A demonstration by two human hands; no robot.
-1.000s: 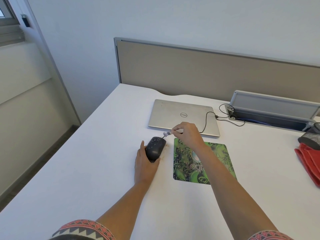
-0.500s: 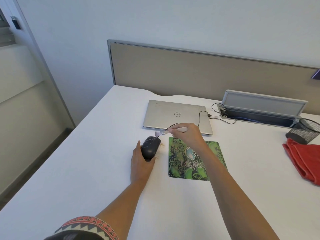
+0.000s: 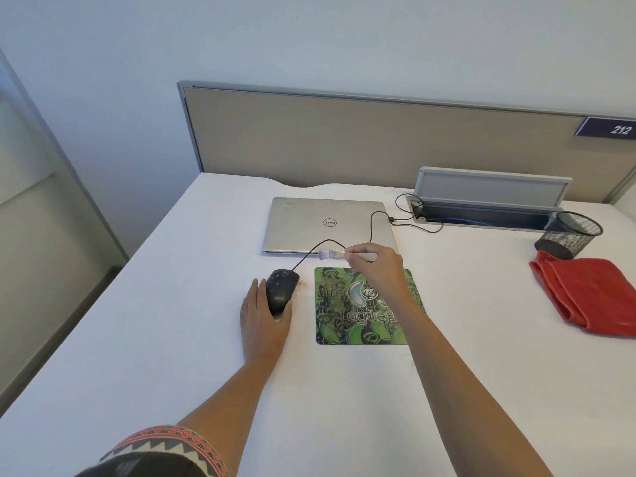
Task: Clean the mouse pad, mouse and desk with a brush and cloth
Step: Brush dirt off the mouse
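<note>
Since the earlier frames the right hand point(image 3: 375, 270) has drawn the brush point(image 3: 335, 254) back from the front of the mouse point(image 3: 283, 290). Its bristles now hang clear of the mouse, over the desk point(image 3: 165, 304) at the near edge of the laptop point(image 3: 309, 223). Fingers curl round the pale handle, and the bristles point left. From the bristles the mouse lies to the left and nearer the person. Its long axis runs away from the person, with the front end tilted slightly right. The left hand point(image 3: 263, 321) is nearer to it and holds its rear between thumb and fingers, steadying it on the desk. The mouse cable point(image 3: 371, 225) leaves the front, passes close by the bristles and loops over the laptop lid, so a return stroke would likely have to clear it. Brown crumbs point(image 3: 304, 286) lie on the desk between the mouse and the green mouse pad point(image 3: 337, 321), which the right forearm partly covers. Well to the right lie a red cloth point(image 3: 592, 297), untouched, and a tipped mesh cup point(image 3: 571, 235).
</note>
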